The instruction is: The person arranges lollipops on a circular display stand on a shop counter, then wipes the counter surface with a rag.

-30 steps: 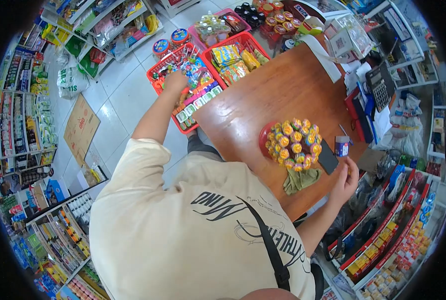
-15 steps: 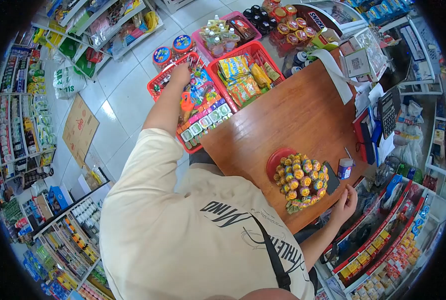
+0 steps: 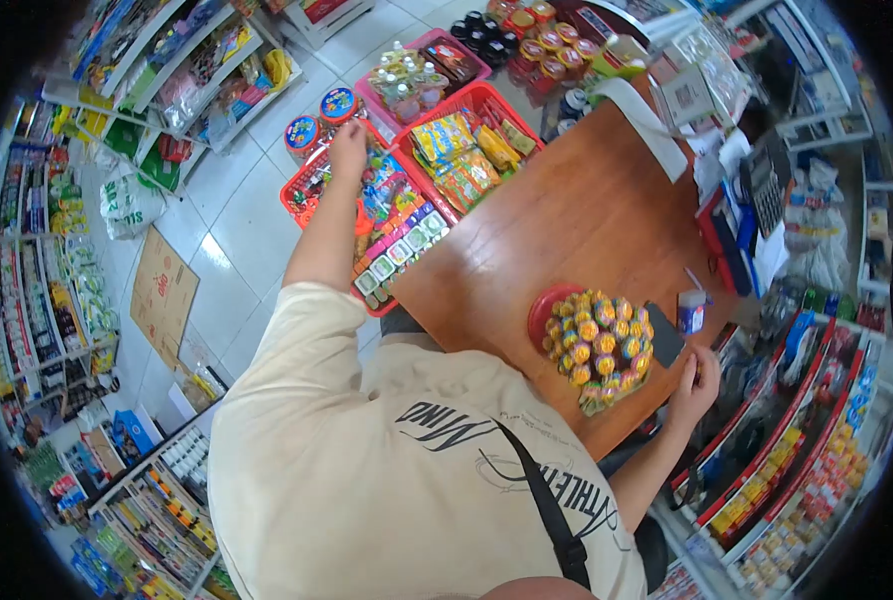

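Observation:
My left hand (image 3: 348,150) is over the far end of a red basket (image 3: 288,200) of mixed sweets, its fingers drawn together; whatever they may hold is too small to make out. Packs of small jelly cups (image 3: 404,253) lie at the basket's near end. Beside the table's right edge rests my right hand (image 3: 699,382), fingers curled in, with nothing visible in them. Close to it are a dark phone (image 3: 665,336) and a small blue-and-white tub (image 3: 691,312). A round cluster of wrapped lollipops (image 3: 601,345) stands on the wooden table (image 3: 526,240), next to a red round lid or dish (image 3: 540,312).
Another red basket (image 3: 496,95) holds snack packets. Two blue-lidded jars (image 3: 337,103) and a pink basket (image 3: 373,95) of small bottles stand beyond. A calculator (image 3: 766,185) and papers lie at the table's right. Flattened cardboard (image 3: 163,295) is on the tiled floor; stocked shelves surround it.
The view has shifted slightly. My left hand has drawn up a little from the sweets at the basket's far end. My right hand stays by the table edge, its fingers curled.

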